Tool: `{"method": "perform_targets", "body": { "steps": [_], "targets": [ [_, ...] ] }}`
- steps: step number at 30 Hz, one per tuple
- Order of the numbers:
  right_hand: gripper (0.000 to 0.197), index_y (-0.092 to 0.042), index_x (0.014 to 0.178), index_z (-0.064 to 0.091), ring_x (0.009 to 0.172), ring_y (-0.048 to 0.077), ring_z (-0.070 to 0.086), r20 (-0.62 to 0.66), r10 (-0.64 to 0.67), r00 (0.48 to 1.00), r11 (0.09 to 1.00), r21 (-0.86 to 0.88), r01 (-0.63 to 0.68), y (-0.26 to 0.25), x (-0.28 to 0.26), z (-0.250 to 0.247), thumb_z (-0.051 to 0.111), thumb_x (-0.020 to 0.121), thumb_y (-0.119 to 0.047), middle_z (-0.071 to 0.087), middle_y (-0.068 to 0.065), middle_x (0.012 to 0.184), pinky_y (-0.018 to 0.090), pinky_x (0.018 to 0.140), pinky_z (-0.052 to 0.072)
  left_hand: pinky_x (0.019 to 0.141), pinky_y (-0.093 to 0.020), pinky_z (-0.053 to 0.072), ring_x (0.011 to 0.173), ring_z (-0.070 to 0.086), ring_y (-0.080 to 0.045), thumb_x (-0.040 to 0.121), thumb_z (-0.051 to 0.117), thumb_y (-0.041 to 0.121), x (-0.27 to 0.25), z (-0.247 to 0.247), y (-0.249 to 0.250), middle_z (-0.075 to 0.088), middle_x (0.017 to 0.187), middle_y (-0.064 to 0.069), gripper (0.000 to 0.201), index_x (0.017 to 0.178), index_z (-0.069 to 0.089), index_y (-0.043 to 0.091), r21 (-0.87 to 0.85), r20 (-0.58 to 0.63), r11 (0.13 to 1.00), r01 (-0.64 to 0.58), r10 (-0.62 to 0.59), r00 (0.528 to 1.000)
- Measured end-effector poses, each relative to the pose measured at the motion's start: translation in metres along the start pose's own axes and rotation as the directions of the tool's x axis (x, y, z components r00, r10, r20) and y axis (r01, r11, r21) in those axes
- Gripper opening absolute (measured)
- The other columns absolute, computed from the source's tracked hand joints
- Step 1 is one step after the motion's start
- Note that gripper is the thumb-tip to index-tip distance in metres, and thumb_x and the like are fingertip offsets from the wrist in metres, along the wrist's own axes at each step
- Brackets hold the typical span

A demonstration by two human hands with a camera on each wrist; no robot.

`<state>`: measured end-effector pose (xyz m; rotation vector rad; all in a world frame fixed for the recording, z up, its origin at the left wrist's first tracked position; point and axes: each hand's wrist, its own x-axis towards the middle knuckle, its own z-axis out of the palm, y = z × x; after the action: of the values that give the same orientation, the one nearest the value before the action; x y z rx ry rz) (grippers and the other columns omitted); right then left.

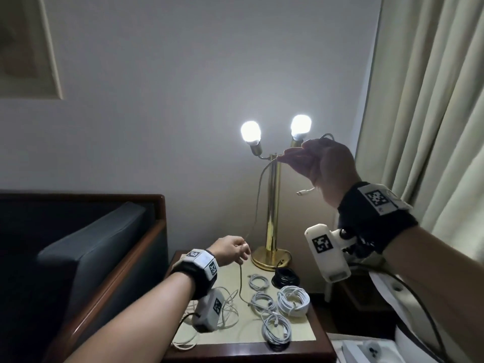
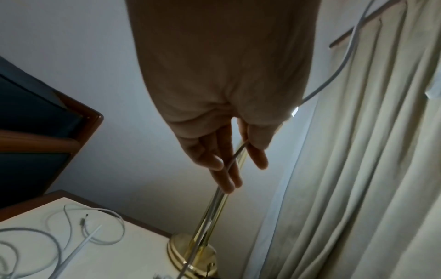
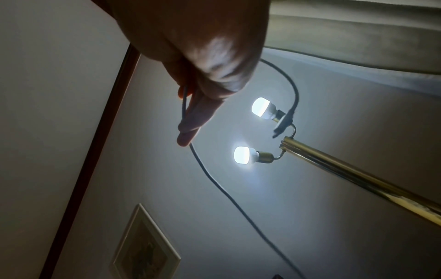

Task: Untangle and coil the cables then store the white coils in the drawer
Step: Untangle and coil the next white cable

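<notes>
Both grips are on 1 white cable (image 1: 258, 195). We find the right hand (image 1: 318, 163) raised beside the lit bulbs of the brass lamp (image 1: 273, 205), its fingers (image 3: 190, 120) closed around the upper part of that cable; a short end with a connector (image 1: 301, 192) hangs below the palm. We find the left hand (image 1: 231, 250) low, just above the worktop (image 1: 303, 334) near the lamp base, its fingers (image 2: 219, 160) pinching the same cable further down. Between the 2 hands the cable runs in a slack line in front of the lamp stem. Below the left hand it drops to the worktop.

On the worktop we count 4 white coils (image 1: 293, 299), lying close together on the right half, and 1 black coil (image 1: 285, 277) just beside the lamp base. A loose, uncoiled run of white cable (image 1: 227, 318) lies on the left half, partly under the left wrist, with 1 loop hanging over the front edge.

We note a dark upholstered chair (image 1: 86, 258) with a wooden frame left of the worktop, a pale curtain (image 1: 432, 100) on the right, and a framed picture (image 1: 28, 48) on the wall at upper left. We cannot see the drawer in any view.
</notes>
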<state>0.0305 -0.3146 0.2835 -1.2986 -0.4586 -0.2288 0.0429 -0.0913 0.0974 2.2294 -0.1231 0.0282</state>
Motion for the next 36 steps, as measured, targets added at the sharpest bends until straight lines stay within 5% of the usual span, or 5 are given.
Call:
{"method": "perform_targets", "body": {
  "steps": [8,14,22,27,36],
  "targets": [
    [0.020,0.002,0.095,0.055,0.083,0.042,0.070,0.008,0.333,0.943,0.943,-0.030,-0.332,-0.001,-0.048,-0.027,0.042,0.099,-0.012,0.066,0.028,0.093,0.036,0.060,0.057,0.060,-0.015,0.054,0.072,0.061,-0.021,0.102,0.038,0.000,-0.033,-0.062,0.061,0.064,0.088,-0.015,0.024,0.102,0.062,-0.002,-0.440,-0.339,0.876,-0.196,0.040,0.940],
    [0.029,0.006,0.085,0.062,0.069,0.038,0.069,0.018,0.626,0.780,0.705,-0.440,-0.556,0.031,-0.068,-0.034,0.052,0.094,-0.020,0.068,0.022,0.075,0.031,0.050,0.054,0.049,-0.012,0.041,0.046,0.051,0.000,0.104,0.043,0.017,-0.068,-0.081,0.077,0.058,0.066,-0.006,0.028,0.111,0.067,0.005,-0.219,-0.401,0.936,-0.275,0.170,0.900],
    [0.051,-0.003,0.095,0.067,0.080,0.025,0.062,0.133,0.541,0.831,0.689,-0.637,-0.346,0.057,-0.111,-0.011,0.053,0.092,-0.052,0.072,0.012,0.091,0.029,0.070,0.047,0.074,-0.020,0.044,0.061,0.053,0.003,0.093,0.062,0.029,-0.111,-0.069,0.077,0.069,0.079,0.012,0.017,0.097,0.075,0.020,0.077,-0.184,0.971,-0.227,0.238,0.954],
    [0.004,-0.007,0.090,0.060,0.065,0.015,0.059,0.349,0.451,0.822,0.789,-0.586,-0.184,0.071,-0.151,0.016,0.063,0.087,-0.007,0.063,0.010,0.081,0.020,0.051,0.040,0.055,-0.011,0.038,0.054,0.051,0.005,0.091,0.066,0.027,-0.138,-0.010,0.066,0.062,0.062,0.017,0.013,0.086,0.077,0.022,0.287,-0.082,0.938,-0.195,0.227,0.971],
    [0.023,-0.008,0.065,0.053,0.037,0.013,0.036,0.255,0.567,0.783,0.653,-0.719,-0.239,0.131,-0.194,-0.007,0.066,0.079,0.004,0.044,0.004,0.051,0.017,0.034,0.029,0.064,-0.021,0.044,0.064,0.056,-0.004,0.094,0.062,0.031,-0.177,0.053,-0.025,0.059,0.063,0.015,0.021,0.079,0.072,0.021,0.384,-0.010,0.920,-0.072,0.082,0.997]
  ]
}}
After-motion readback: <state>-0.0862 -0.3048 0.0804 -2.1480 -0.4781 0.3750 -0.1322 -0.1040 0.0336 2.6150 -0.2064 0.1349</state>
